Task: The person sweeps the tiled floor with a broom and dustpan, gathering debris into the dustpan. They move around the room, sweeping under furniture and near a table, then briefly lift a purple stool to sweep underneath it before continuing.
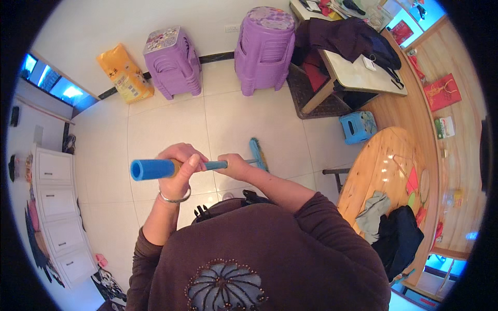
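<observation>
My left hand (181,165), with a silver-coloured bangle on its wrist, grips the upper part of a broom handle (153,170) just below its blue end sleeve. Lower on the same pole, my right hand (235,167) is closed around it. The pole slants away to the right, down to a blue broom head (257,152) with bristles along its right side. That head is at the pale tiled floor (167,128), in front of me and a little right. Fingers hide parts of the handle.
Stacked purple plastic stools (266,54), a second stool stack (173,66) and an orange bag (126,76) line the wall. At right are a cloth-laden table (365,79), a small blue stool (358,127) and a wooden oval table (362,175). White drawers (58,194) stand left.
</observation>
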{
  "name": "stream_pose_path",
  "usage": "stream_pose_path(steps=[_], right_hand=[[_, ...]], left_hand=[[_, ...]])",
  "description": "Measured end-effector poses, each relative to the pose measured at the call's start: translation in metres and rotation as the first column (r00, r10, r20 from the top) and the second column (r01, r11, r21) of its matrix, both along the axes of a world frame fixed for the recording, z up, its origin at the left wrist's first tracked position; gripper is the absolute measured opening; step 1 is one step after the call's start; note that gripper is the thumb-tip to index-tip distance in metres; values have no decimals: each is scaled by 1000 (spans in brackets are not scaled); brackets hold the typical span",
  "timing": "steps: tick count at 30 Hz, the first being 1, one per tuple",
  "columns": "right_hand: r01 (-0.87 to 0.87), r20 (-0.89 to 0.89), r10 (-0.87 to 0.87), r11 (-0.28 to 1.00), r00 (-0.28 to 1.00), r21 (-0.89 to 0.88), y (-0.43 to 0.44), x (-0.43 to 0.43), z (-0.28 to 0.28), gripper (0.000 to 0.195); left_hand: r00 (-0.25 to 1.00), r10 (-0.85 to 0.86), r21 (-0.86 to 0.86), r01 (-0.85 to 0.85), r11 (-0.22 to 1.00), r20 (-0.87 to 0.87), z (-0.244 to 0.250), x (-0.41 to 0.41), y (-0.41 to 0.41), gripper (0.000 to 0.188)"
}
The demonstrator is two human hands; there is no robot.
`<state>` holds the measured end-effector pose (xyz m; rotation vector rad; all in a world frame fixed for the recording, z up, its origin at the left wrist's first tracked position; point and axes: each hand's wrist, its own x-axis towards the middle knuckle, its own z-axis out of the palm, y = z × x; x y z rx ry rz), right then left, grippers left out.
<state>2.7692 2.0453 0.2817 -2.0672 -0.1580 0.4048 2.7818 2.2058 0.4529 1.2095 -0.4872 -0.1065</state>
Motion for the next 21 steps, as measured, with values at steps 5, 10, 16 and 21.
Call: stream_pose_path(steps=[5, 10, 16, 21], right_hand=[[139, 81, -141, 990, 987, 24, 3, -23, 30, 20], [372, 241, -345, 925, 907, -74, -50, -72, 11, 18], [310, 57, -306, 919, 950, -245, -123, -132, -60, 15], [137, 30, -134, 983, 990, -124, -91, -105, -73, 16]], left_hand=[[972, -139, -53, 151, 987, 191, 30, 10, -11, 26], [940, -341, -99, 340, 935, 12, 6, 4, -41, 21], [832, -481, 56, 513, 856, -276, -74, -36, -75, 13], [917, -332, 150, 368, 918, -219, -50, -30, -54, 11]])
